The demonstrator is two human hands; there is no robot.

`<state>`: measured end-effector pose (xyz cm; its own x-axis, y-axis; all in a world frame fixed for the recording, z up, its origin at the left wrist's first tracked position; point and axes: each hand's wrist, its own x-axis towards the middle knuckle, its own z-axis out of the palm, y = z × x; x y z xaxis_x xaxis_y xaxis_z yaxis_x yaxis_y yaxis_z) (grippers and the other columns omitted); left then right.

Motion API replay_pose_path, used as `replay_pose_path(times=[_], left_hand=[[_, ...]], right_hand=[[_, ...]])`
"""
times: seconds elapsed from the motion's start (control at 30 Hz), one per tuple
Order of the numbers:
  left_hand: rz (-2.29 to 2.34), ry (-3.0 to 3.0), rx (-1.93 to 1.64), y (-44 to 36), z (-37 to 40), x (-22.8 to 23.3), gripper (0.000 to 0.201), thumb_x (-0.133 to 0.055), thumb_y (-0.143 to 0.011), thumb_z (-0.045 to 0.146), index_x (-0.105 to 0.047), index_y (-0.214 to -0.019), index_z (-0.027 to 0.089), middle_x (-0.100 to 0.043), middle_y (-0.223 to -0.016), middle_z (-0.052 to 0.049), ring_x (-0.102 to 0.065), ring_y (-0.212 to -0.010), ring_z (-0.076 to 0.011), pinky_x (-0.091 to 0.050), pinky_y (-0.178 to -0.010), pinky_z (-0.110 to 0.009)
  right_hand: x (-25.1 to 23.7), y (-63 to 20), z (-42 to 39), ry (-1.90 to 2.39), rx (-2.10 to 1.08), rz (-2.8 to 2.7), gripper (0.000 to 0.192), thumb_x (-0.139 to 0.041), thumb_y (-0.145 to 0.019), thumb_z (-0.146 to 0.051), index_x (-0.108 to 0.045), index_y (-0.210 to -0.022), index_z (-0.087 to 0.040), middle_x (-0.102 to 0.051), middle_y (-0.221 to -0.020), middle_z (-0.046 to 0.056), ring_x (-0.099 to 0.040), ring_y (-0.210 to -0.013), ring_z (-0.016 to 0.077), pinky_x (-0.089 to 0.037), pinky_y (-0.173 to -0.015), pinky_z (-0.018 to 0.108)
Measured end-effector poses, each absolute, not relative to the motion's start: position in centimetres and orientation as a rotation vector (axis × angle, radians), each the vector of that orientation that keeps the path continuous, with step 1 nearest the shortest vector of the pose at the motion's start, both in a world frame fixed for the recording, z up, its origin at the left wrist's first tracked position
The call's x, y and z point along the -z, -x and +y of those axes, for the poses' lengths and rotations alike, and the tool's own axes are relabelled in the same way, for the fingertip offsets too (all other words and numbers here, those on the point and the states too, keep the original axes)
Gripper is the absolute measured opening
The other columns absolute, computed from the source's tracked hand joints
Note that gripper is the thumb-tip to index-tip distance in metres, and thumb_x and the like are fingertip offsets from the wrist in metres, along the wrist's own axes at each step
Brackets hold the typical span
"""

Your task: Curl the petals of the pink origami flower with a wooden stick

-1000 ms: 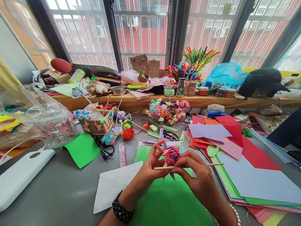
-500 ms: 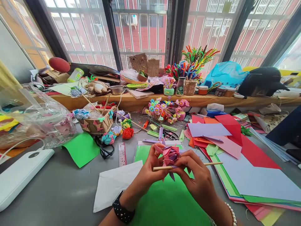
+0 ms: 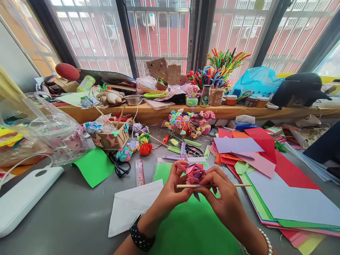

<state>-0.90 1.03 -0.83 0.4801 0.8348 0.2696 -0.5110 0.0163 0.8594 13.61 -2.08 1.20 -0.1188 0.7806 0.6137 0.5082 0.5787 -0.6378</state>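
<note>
Pink folded-paper flower [image 3: 194, 172] sits between both hands, held up just above the green sheet [image 3: 191, 226] at the near middle of the grey table [image 3: 66, 216]. The left hand [image 3: 171, 191] curls around its left side, thumb and fingertips pinching the petals. The right hand [image 3: 225, 200] closes on it from the right, fingers pressed over a thin wooden stick [image 3: 239, 185] that lies level across the flower's base and pokes out to the right. A small purple point of paper hangs beneath the flower.

Left of the hands lies a white sheet [image 3: 132, 205], and beyond it a ruler [image 3: 139, 172] and black scissors [image 3: 119, 167]. To the right spreads a stack of coloured papers [image 3: 278, 184], red, lilac and orange. Farther back stands a cluster of small paper blossoms [image 3: 186, 124], and on the far left a basket [image 3: 110, 138] with finished flowers beside it.
</note>
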Motion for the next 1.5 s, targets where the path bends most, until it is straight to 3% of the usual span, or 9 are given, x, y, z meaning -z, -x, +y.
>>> replay_pose_path(times=[0.4,0.8,1.07,1.5], left_hand=[[0.385,-1.299,-1.084,1.1,0.3,-0.4,0.034,-0.060,-0.075,0.022,-0.034,-0.096,0.027,-0.046,-0.087,0.001,-0.047,-0.071,-0.0108,-0.041,-0.059,-0.021],[0.398,-1.372,-1.045,1.6,0.2,-0.9,0.035,-0.058,-0.076,0.016,-0.033,-0.098,0.028,-0.047,-0.087,0.001,-0.048,-0.073,-0.0106,-0.041,-0.062,-0.021],[0.395,-1.322,-1.044,1.6,0.4,-0.7,0.036,-0.061,-0.075,0.021,-0.035,-0.099,0.027,-0.047,-0.090,0.001,-0.048,-0.077,-0.0120,-0.042,-0.064,-0.023],[0.371,-1.261,-1.091,1.0,0.7,0.5,0.040,-0.062,-0.073,0.024,-0.037,-0.103,0.028,-0.048,-0.093,-0.001,-0.049,-0.077,-0.0136,-0.041,-0.061,-0.022]], right_hand=[[-0.9,-13.2,-2.5,0.949,-0.189,-1.737,0.008,-0.056,-0.079,-0.014,-0.053,-0.073,-0.018,-0.050,-0.070,0.001,-0.049,-0.062,0.0125,-0.043,-0.048,0.021],[-1.4,-13.3,-2.5,0.985,-0.367,-1.674,0.011,-0.056,-0.078,-0.017,-0.052,-0.068,-0.019,-0.048,-0.068,0.000,-0.047,-0.058,0.0120,-0.040,-0.043,0.021],[-1.6,-13.7,-2.2,0.995,-0.399,-1.739,0.012,-0.061,-0.077,-0.018,-0.052,-0.069,-0.018,-0.049,-0.069,0.000,-0.048,-0.058,0.0113,-0.042,-0.044,0.020],[-1.7,-13.6,-2.4,0.942,-0.124,-1.819,0.009,-0.055,-0.080,-0.017,-0.054,-0.071,-0.019,-0.054,-0.067,0.002,-0.053,-0.059,0.0129,-0.047,-0.048,0.022]])
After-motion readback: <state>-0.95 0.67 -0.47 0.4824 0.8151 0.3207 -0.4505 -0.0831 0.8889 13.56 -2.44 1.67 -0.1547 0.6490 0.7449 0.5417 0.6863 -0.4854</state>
